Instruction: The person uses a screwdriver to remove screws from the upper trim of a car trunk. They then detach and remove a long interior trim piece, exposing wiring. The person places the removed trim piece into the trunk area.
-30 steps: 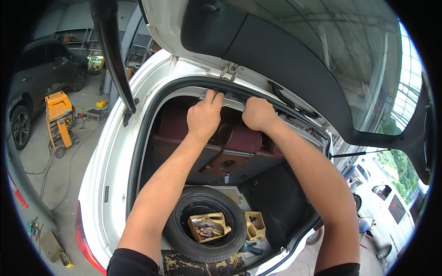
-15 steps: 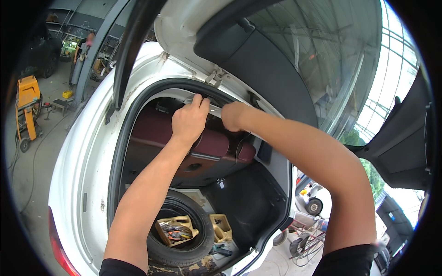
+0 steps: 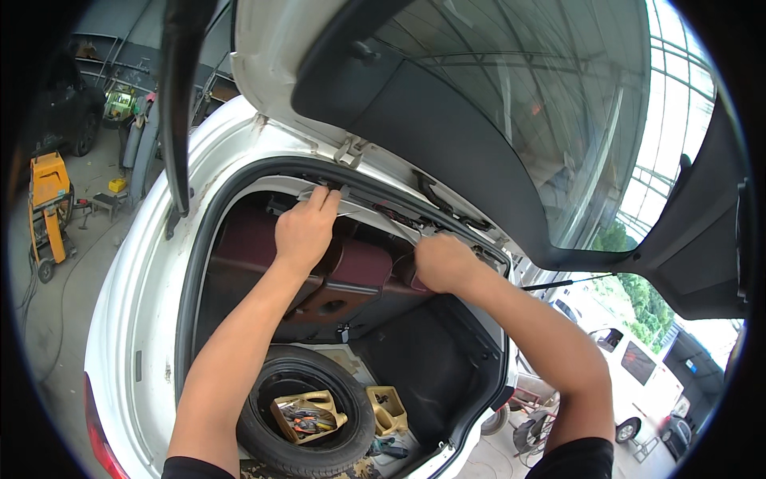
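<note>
Both my hands are raised to the upper rear edge of a white car's open tailgate opening. My left hand (image 3: 305, 235) is closed, its fingers hooked up over the rear edge of the light grey headliner (image 3: 363, 214). Farther right along that edge, my right hand (image 3: 448, 263) is in a fist at the headliner, with its fingertips hidden. Between the hands, a gap along the roof edge shows dark wiring (image 3: 395, 214). Black rubber seal (image 3: 190, 307) runs round the opening. Above my hands hangs the raised tailgate (image 3: 471, 152).
Below lie dark red rear seats (image 3: 359, 263), a spare wheel (image 3: 363, 399), a cut-open beige jug (image 3: 335, 419) of tools inside it, and another beige container (image 3: 388, 409). A gas strut (image 3: 550, 285) stands at right. A yellow-orange machine (image 3: 49, 180) stands on the floor at left.
My right hand has moved right and down along the headliner edge, away from my left hand. The view has shifted, and the wiring gap between the hands now shows.
</note>
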Demonstrator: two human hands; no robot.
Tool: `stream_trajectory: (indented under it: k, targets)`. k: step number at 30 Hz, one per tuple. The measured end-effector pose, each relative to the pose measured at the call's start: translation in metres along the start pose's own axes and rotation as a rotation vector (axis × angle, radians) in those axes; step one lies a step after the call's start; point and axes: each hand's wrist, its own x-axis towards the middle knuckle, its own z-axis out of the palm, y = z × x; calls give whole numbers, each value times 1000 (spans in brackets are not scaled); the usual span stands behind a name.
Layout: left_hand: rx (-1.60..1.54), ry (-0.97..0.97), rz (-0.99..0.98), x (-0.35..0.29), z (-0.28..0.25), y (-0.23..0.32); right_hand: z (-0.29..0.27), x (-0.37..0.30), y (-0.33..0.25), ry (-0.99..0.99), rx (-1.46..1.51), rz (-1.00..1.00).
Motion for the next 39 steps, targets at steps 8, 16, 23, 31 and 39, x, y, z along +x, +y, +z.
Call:
stream_trajectory:
  k: [8, 16, 23, 31, 39]
  targets:
    - [112, -26, 31, 7, 1, 23, 112, -48, 143, 92, 192, 312]
    - [172, -154, 77, 8, 18, 69, 162, 23, 181, 95, 230, 372]
    - [199, -238, -23, 2, 19, 82, 185, 38, 200, 153, 290, 291]
    - [257, -287, -119, 7, 16, 89, 239, -16, 175, 778, 371, 112]
    - [182, -227, -107, -2, 11, 92, 142, 44, 56, 1150, 894, -354]
